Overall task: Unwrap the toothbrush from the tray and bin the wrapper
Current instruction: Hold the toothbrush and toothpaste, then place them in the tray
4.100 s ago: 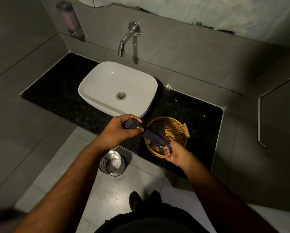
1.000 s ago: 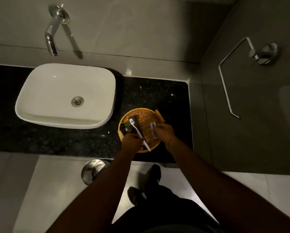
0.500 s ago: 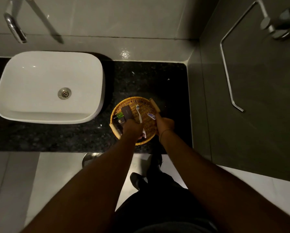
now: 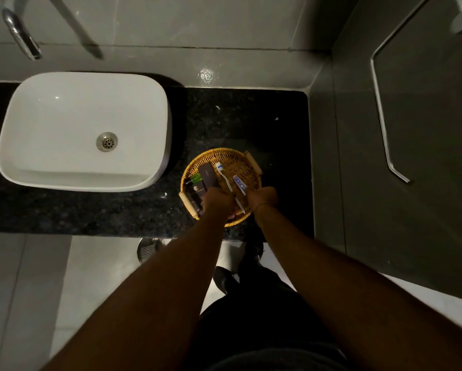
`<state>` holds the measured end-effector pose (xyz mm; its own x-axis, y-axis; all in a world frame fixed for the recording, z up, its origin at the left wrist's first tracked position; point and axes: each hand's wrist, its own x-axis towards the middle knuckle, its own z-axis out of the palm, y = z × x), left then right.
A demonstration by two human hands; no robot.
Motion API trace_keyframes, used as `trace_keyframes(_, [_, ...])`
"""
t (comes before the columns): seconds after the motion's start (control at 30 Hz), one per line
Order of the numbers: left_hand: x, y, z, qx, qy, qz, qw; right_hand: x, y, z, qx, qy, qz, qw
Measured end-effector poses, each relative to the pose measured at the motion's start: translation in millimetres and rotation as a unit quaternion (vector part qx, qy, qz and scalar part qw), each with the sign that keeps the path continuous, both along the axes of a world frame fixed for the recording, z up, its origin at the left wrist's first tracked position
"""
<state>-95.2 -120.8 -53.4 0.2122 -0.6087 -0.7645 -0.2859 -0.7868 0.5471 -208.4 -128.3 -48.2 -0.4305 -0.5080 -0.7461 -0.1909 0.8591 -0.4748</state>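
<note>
A round wicker tray (image 4: 240, 159) stands on the black counter, right of the sink. My left hand (image 4: 219, 200) is over the tray's near side, shut on the dark oblong wrapper (image 4: 207, 174), which points away from me. The bare white toothbrush (image 4: 224, 176) lies slantwise right beside it. Its middle passes under my left fingers, and I cannot tell whether they grip it. My right hand (image 4: 263, 196) is at the tray's right side, shut on a small blue-and-white toothpaste tube (image 4: 240, 184). The steel bin (image 4: 147, 249) stands on the floor below the counter edge, partly hidden by my left forearm.
Dark sachets and a green item (image 4: 196, 179) lie in the tray's left half. The white basin (image 4: 85, 129) fills the counter's left side, with the tap (image 4: 21, 38) above it. A metal towel rail (image 4: 382, 108) hangs on the right wall. My shoes (image 4: 224, 277) are on the floor tiles.
Four seconds ago both hands pulled at the closed wrapper above the tray. Now the toothbrush is out and both hands are low over the tray. The view has shifted right and closer.
</note>
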Motion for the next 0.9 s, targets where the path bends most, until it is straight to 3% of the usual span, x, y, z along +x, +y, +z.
trace_keyframes(0.27, [-0.1,-2.4,2.3,-0.016,-0.06,-0.092,0.994,0.5,-5.2,-0.4,0.0,0.043,0.062,0.997])
trace_keyframes(0.6, [-4.8,-7.1,1.4,0.008,-0.062,-0.182,0.981,3.2,-6.7,-1.3,0.008,0.107,0.139,0.985])
trace_keyframes(0.9, [-8.5,-9.0,-1.5,-0.048,-0.196,-0.256,0.945,6.2,-9.2,-1.7,0.011,0.115,0.13,0.985])
